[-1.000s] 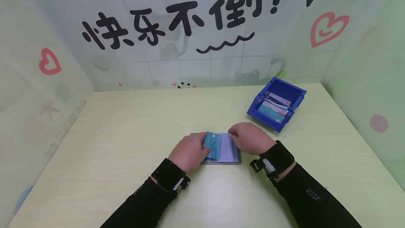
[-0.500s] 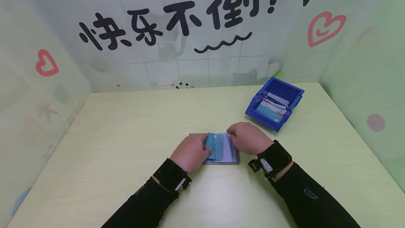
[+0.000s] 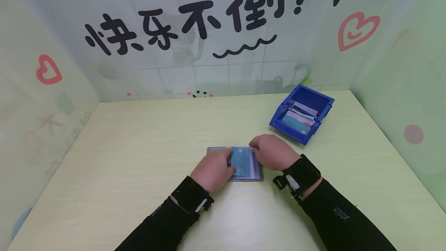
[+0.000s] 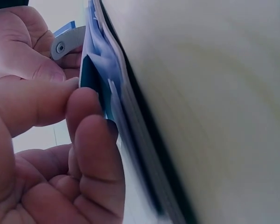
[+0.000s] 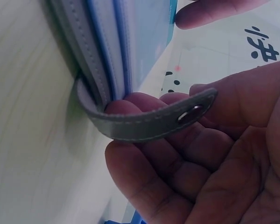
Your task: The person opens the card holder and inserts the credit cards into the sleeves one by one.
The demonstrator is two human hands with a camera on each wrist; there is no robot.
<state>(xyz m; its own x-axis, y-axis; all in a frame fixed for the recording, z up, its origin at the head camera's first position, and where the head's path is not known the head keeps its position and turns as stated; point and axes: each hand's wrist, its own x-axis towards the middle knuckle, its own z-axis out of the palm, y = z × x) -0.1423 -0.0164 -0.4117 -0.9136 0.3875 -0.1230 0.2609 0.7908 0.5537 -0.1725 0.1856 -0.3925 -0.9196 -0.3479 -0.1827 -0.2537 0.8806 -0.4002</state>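
A grey card holder with clear plastic sleeves lies open on the table in the head view. My left hand pinches a light blue card by its left side, between thumb and fingers. Most of the card overlaps the sleeve, and the left wrist view shows its teal edge at the sleeve mouth. At the holder's upper right corner, my right hand holds the sleeve edges with curled fingers. A grey strap with a metal snap crosses in front of those fingers in the right wrist view.
Behind the right hand, a blue plastic bin stands tilted on the pale wooden table, with several cards inside. Printed fabric walls enclose the table at the back and on both sides.
My left hand has shifted a little to the right, taking the blue card farther over the sleeve and straightening it. The right hand has stayed at the corner.
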